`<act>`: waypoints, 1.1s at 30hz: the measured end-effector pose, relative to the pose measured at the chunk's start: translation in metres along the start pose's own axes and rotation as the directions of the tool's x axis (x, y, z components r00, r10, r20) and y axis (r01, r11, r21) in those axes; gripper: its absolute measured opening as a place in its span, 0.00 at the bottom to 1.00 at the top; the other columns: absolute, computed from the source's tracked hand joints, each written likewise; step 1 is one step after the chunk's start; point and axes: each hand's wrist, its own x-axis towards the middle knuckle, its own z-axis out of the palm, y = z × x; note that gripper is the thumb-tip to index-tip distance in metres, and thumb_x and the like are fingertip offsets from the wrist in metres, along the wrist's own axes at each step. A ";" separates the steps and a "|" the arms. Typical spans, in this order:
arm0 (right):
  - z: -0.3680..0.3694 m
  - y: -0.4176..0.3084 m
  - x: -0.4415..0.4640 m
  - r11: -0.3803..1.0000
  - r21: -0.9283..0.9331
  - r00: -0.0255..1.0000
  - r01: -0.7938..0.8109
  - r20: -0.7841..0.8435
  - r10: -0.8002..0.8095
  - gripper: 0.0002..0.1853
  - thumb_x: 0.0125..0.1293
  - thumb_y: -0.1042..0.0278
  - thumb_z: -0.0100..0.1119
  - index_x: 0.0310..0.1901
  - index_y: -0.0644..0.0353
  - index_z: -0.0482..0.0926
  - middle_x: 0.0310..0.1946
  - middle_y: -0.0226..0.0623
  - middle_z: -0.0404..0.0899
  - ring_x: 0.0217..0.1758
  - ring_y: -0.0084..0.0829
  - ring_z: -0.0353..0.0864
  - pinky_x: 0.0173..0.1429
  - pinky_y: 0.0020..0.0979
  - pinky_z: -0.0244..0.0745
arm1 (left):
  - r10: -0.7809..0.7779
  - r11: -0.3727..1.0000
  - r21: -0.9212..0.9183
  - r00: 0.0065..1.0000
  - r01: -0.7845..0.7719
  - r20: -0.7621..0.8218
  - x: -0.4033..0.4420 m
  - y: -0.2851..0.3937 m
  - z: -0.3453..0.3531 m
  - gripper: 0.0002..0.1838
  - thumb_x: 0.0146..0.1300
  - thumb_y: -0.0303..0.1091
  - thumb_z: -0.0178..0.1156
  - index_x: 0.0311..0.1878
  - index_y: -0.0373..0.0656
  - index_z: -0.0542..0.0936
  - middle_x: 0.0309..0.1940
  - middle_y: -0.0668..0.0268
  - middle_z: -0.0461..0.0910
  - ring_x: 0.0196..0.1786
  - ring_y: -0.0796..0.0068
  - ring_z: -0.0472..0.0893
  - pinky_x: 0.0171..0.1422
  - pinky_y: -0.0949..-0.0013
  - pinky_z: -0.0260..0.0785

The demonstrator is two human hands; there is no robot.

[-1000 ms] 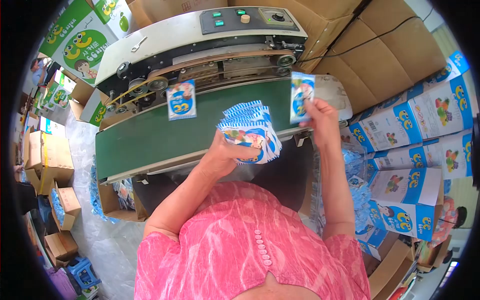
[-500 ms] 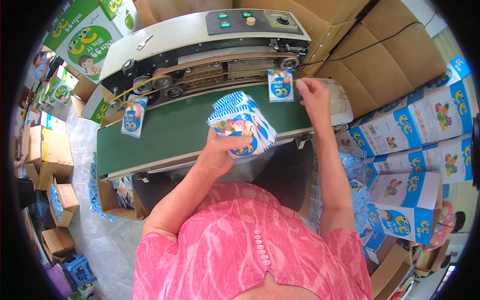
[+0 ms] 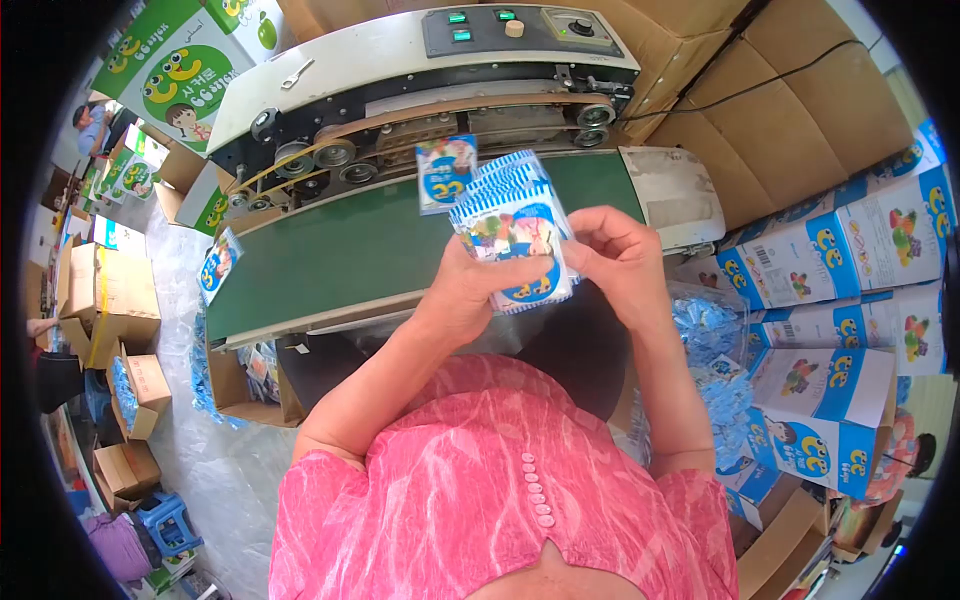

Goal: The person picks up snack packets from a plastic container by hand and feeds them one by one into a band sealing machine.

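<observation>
A stack of small blue-and-white printed packets (image 3: 505,215) rests in my left hand (image 3: 462,290), the thumb lying across its front. My right hand (image 3: 625,260) is at the stack's right edge, thumb and fingers pinched on the edge of a packet; the exact grip is partly hidden. Behind the stack, one packet (image 3: 443,175) lies on the green conveyor belt (image 3: 320,255), by the rollers. Another packet (image 3: 218,265) tilts over the belt's left end.
A band-sealing machine (image 3: 350,65) with rollers and a control panel stands behind the belt. Printed cartons (image 3: 800,270) are stacked at right, above clear bags of blue packets (image 3: 710,330). An open box (image 3: 240,395) sits below the belt's left end. Brown cartons (image 3: 125,290) stand farther left.
My right hand has come left from the belt to the stack. Both packets on the belt have moved left, one now tipping at the end. The stack has shifted slightly right.
</observation>
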 end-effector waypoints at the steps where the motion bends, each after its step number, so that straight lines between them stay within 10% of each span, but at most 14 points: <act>1: -0.001 -0.002 0.001 0.999 0.037 1.000 -0.007 0.017 0.006 0.11 0.66 0.69 0.58 0.46 0.66 0.81 0.37 0.29 0.81 0.40 0.16 0.77 0.43 0.21 0.73 | -0.002 1.000 0.005 1.000 0.002 0.001 0.000 -0.001 -0.002 0.23 0.48 0.17 0.67 0.50 0.38 0.76 0.41 0.64 0.81 0.43 0.72 0.82 0.48 0.67 0.76; 6: -0.013 0.006 0.002 0.995 -0.091 0.989 0.050 0.145 -0.037 0.09 0.65 0.70 0.59 0.44 0.66 0.81 0.39 0.29 0.81 0.36 0.14 0.76 0.41 0.18 0.71 | -0.024 1.000 -0.003 0.998 0.024 0.065 -0.001 -0.009 -0.011 0.25 0.46 0.15 0.66 0.50 0.38 0.76 0.42 0.62 0.82 0.43 0.70 0.82 0.48 0.67 0.76; 17: -0.072 0.025 0.025 0.989 0.105 0.860 -0.108 -0.489 0.146 0.10 0.65 0.68 0.59 0.44 0.65 0.80 0.34 0.32 0.83 0.29 0.19 0.80 0.21 0.19 0.73 | 0.083 0.996 -0.023 0.996 -0.082 0.031 0.002 -0.006 -0.017 0.25 0.46 0.14 0.65 0.51 0.37 0.76 0.42 0.61 0.82 0.43 0.69 0.82 0.49 0.66 0.76; 26: -0.088 0.041 0.078 0.952 -0.140 0.899 -0.272 -0.389 0.200 0.10 0.63 0.68 0.60 0.43 0.65 0.80 0.33 0.33 0.83 0.30 0.20 0.81 0.24 0.18 0.75 | 0.031 0.996 -0.087 0.999 -0.028 0.030 -0.001 -0.003 -0.019 0.27 0.47 0.16 0.65 0.54 0.37 0.74 0.44 0.61 0.81 0.45 0.68 0.82 0.51 0.65 0.76; 33: -0.044 0.013 0.051 0.880 -0.466 0.934 -0.095 -0.347 -0.083 0.14 0.62 0.65 0.63 0.44 0.66 0.81 0.36 0.33 0.82 0.35 0.20 0.79 0.30 0.22 0.73 | 0.033 0.994 -0.109 0.999 -0.032 0.008 -0.001 0.003 -0.020 0.27 0.47 0.16 0.65 0.54 0.37 0.74 0.45 0.60 0.81 0.46 0.67 0.82 0.52 0.65 0.76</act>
